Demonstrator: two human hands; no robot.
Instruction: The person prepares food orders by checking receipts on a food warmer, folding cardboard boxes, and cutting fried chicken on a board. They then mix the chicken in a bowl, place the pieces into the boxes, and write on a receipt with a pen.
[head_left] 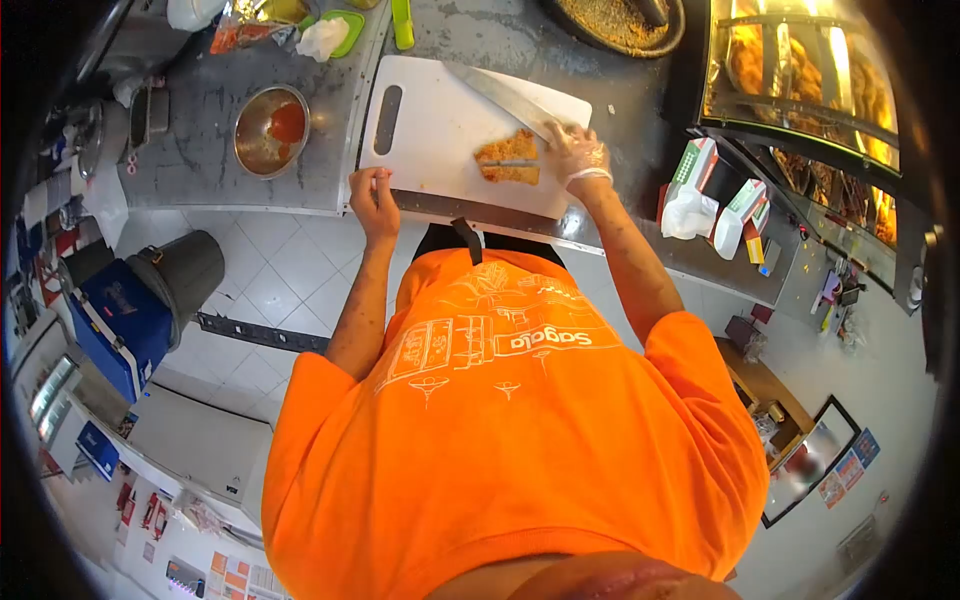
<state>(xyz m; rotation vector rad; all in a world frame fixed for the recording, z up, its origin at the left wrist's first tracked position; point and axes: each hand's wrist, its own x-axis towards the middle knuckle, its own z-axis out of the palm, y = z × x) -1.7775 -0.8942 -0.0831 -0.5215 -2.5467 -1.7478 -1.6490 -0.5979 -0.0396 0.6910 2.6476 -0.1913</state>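
On the white cutting board [440, 130] lies a breaded, fried cutlet [507, 158], cut into pieces with narrow gaps between them. My right hand [578, 158], in a clear plastic glove, is closed around the handle of a large knife [500, 98]. Its broad blade rests over the board and points to the far left, beyond the cutlet. My bare left hand [375, 203] is at the board's near left corner, below the handle slot. Its fingers are curled closed, and nothing shows in them.
A metal bowl [272, 132] with red sauce stands left of the board. At the far right of the counter are a pan of crumbs [625, 25] and a lit display case [805, 80] of fried food. Small cartons [690, 190] stand to the right. A grey bin [185, 275] is on the floor.
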